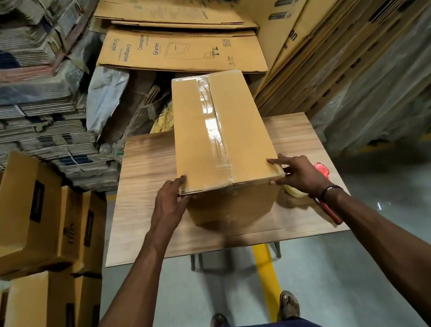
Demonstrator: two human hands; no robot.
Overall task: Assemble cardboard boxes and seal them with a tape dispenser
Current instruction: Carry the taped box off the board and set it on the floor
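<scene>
- Box (219,136) standing on the table (145,171), long axis running straight away from the body, far end overhanging the table's back edge.
- Clear tape (211,120) already down the top seam, end to end, glossy under the light.
- Left hand (169,203) clamped on the near left corner: fingers hooked over the top edge, thumb down on the side.
- Right hand (297,174) on the near right corner, fingers spread and bent over the edge, thumb against the near face.
- Near end caught between both hands, each equally close; whole length lying beyond the fingertips.
- Dispenser (323,172) parked on the table just behind the right wrist, red handle trailing back, untouched.
- Looks sealed on this face; probably a lift or turn next, pivoting from this near end.
- Worth watching: far end unsupported, likely to dip on a careless pull.
</scene>
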